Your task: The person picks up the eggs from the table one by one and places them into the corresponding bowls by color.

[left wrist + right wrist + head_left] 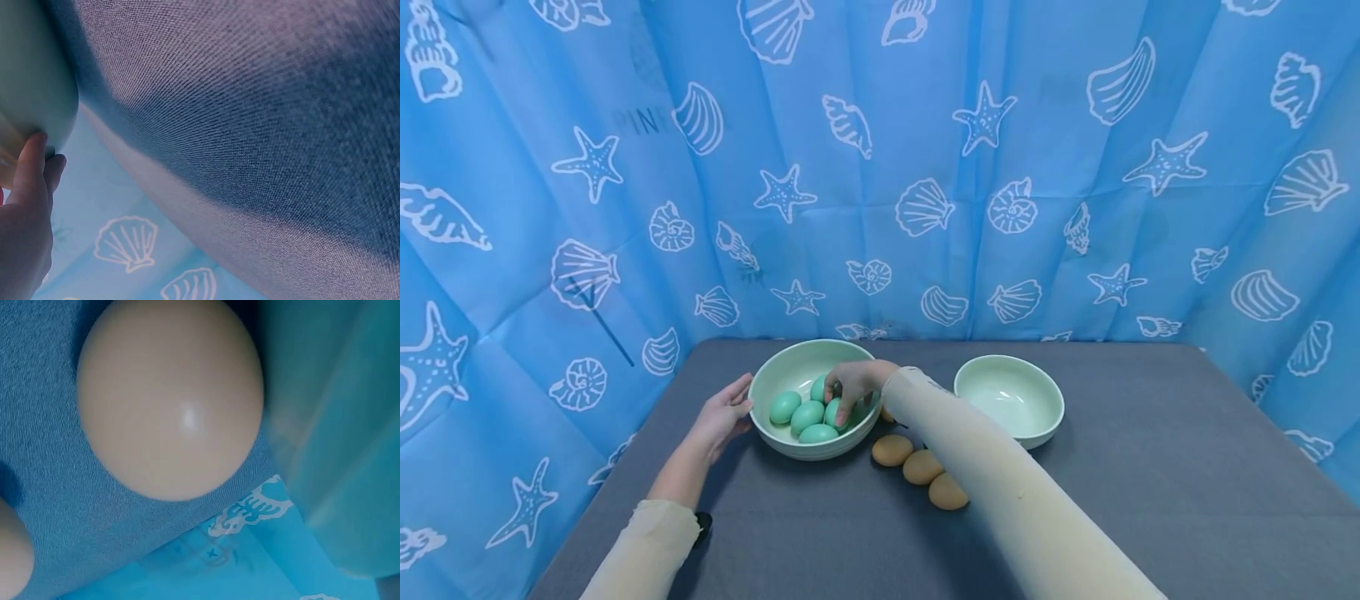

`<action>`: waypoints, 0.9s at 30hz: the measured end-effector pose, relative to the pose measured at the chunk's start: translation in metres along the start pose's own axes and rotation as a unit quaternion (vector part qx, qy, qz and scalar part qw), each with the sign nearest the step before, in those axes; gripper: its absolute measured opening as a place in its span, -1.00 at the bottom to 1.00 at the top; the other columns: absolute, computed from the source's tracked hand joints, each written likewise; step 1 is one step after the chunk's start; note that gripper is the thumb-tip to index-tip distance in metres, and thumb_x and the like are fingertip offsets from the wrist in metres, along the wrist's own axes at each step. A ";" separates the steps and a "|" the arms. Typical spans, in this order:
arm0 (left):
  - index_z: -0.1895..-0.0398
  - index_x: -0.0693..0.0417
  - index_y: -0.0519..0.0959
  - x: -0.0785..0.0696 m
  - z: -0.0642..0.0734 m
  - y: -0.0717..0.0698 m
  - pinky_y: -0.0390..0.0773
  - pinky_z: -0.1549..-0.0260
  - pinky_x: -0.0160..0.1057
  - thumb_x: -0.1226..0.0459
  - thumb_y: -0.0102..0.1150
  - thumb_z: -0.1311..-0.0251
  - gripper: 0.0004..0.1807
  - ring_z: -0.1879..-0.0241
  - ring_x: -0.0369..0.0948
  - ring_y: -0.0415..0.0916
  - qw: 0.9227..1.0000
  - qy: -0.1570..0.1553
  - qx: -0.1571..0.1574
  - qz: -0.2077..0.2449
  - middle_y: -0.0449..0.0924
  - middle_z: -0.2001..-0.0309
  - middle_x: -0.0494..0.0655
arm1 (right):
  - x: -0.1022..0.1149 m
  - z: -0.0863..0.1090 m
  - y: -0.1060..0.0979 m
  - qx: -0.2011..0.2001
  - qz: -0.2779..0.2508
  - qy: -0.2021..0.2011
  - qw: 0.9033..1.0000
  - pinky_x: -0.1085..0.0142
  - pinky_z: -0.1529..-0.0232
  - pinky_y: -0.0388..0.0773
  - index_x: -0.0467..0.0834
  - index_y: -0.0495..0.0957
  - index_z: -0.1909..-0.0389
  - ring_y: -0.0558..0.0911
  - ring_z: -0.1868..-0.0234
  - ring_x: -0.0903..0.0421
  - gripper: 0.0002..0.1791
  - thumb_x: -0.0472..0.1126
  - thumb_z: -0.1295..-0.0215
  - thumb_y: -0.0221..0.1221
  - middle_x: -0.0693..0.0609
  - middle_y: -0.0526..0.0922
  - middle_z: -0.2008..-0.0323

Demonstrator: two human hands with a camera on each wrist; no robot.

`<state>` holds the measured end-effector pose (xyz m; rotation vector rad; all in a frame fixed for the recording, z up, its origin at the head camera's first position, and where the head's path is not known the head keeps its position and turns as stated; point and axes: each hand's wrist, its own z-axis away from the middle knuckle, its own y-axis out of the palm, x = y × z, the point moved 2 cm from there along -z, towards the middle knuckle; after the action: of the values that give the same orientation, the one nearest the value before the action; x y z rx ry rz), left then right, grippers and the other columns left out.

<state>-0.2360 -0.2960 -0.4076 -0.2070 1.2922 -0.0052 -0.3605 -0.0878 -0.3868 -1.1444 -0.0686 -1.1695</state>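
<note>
A large pale green bowl [816,451] stands left of the middle of the table, with several green eggs [807,414] inside it. My left hand [724,417] touches the bowl's outer left side with fairly straight fingers; the left wrist view shows its fingertips [37,147] against the outer wall. Inside the bowl my right hand [855,383] pinches a green egg [833,413] between thumb and fingers, at the right part of the egg group. The right wrist view does not show that grip; a brown egg [172,403] and the bowl's outer wall [344,456] fill it.
Several brown eggs [922,467] lie in a slanting row right of the large bowl, partly hidden by my right forearm. A smaller pale green bowl [1011,404] stands farther right. A blue shell-patterned curtain [880,208] hangs behind the grey table [1150,467].
</note>
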 end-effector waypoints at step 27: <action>-0.62 0.11 -0.17 0.000 -0.001 0.000 0.11 -0.45 0.23 0.40 -0.30 -0.58 -0.37 -0.57 0.11 -0.15 1.000 0.006 -0.001 0.004 -0.21 -0.61 0.10 | 0.010 0.031 -0.012 -0.022 0.018 -0.005 1.000 0.13 -0.09 0.64 -0.20 0.47 -0.30 0.67 -0.04 -0.02 -0.43 -0.21 -0.29 0.36 -0.19 0.58 -0.18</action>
<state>-0.2368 -0.2963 -0.4082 -0.2034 1.3057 0.0007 -0.3494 -0.0717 -0.3585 -1.1849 -0.0306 -1.1385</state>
